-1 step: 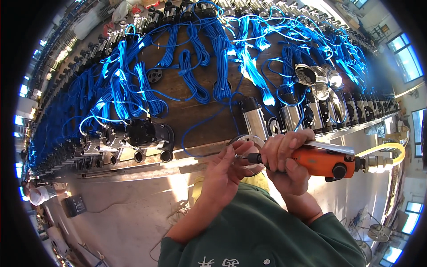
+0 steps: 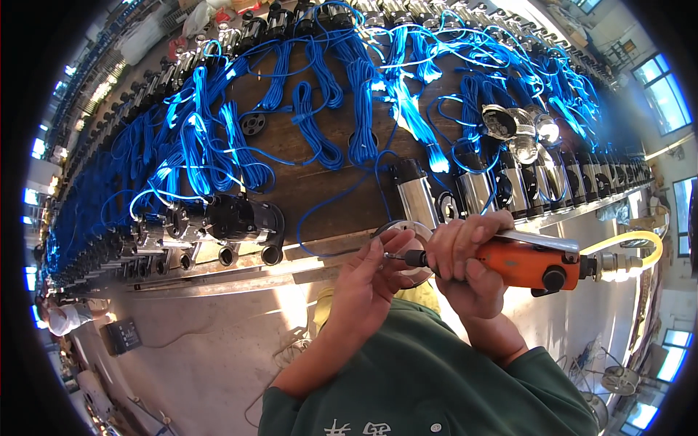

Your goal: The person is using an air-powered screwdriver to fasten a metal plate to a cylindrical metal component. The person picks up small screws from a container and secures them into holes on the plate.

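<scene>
Screwdriver point(image 2: 523, 261), orange and air-fed, sits in the right hand point(image 2: 469, 265), fingers wrapped tight round its front end. Its long axis runs left to right, nearly level, with the bit point(image 2: 396, 256) pointing left and a yellow hose point(image 2: 632, 243) curling off the right end. Left hand point(image 2: 374, 280) is right at that bit, thumb and fingertips pinched together on the tip; whether a screw sits between them is too small to tell. So the left hand is the one at the working end, the right hand just beside it on the grip, both touching the tool. Just behind the bit lies a round metal cover point(image 2: 407, 232), partly hidden by the fingers, at the near edge of the wooden bench point(image 2: 320, 189). Green sleeves point(image 2: 436, 378) fill the near foreground. Further out, a steel-bodied pump point(image 2: 414, 192) stands just beyond the cover, with more of them lined up to the right. To the left, a black pump point(image 2: 233, 218) lies on its side. Far across the bench, blue cables point(image 2: 349, 94) loop in bundles, row after row.
</scene>
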Demonstrator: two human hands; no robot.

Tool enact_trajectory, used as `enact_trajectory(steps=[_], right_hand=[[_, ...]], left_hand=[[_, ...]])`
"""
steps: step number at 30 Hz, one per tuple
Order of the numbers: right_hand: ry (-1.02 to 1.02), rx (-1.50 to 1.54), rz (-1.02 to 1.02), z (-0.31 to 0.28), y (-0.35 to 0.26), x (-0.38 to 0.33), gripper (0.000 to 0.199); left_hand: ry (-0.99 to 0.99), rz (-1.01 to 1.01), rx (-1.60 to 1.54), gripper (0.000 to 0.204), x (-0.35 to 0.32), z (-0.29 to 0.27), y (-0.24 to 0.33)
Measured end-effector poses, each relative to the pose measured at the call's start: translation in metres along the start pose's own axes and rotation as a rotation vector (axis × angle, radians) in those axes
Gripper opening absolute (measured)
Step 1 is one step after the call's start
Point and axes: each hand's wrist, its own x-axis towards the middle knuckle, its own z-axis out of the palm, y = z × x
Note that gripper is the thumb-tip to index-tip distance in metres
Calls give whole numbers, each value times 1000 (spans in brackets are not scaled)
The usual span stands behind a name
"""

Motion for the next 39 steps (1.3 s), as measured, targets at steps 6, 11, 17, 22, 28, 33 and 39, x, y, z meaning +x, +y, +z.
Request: enact_trajectory(steps=[6,11,17,22,28,33,39], right_hand=[[-11,-4,-7,-3,2,-1,26],[-13,-21,-2,-4,0,-2,27],[24,-35,-44,-2,1,-4,27],[-30,-96,-56,-13,5,1,29],[107,-136,43,-28,23,6,31],[100,-237,52,-32,32,9,30],[5,-282,178,-28,32,9,30]], left_hand=[[-26,26,-43,37,4,-1,-5],[94,-2,-56,34,4,11,-4],[120,36,-40,32,7,14,-7],[63,92,420,23,19,-8,3],[3,263,1047,19,32,-2,13],[158,283,630,18,34,-6,27],[218,395,105,23,30,-66,27]])
